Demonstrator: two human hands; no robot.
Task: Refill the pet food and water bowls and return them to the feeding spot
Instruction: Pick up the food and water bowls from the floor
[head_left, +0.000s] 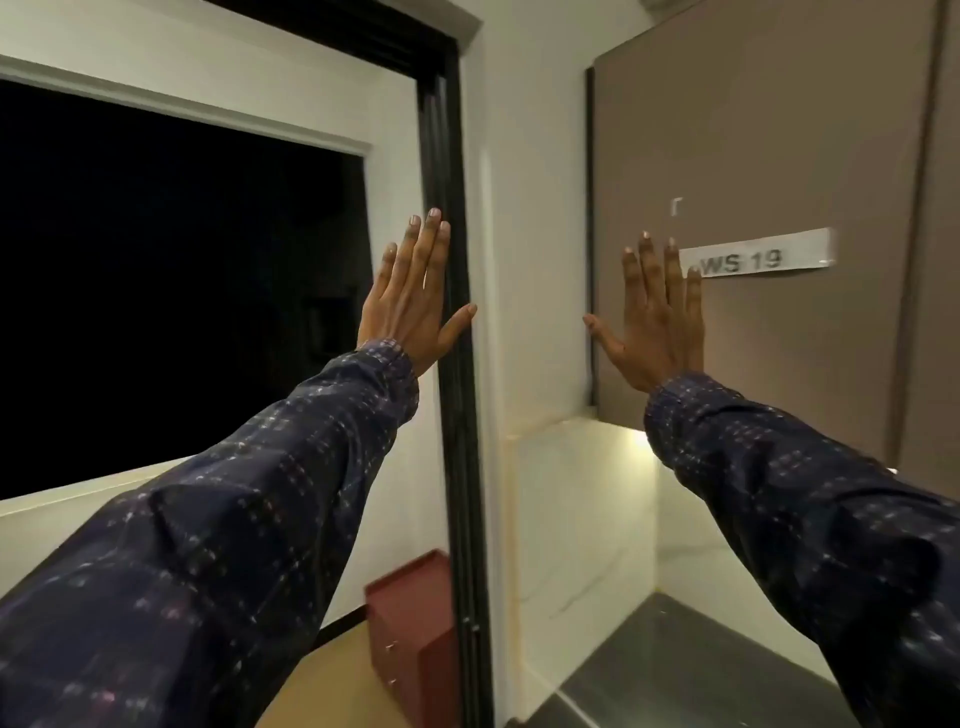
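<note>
Bare left hand (410, 301) and right hand (657, 322) raised, fingers spread.

Home kitchen corner: taupe wall cabinet (769, 156) labelled "WS 19" (758, 255), marble backsplash (576, 509), dark table (691, 670), night-dark window (171, 291).

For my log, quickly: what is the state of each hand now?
Left hand: open, fingers spread, holding nothing.
Right hand: open, fingers spread, holding nothing.
</note>
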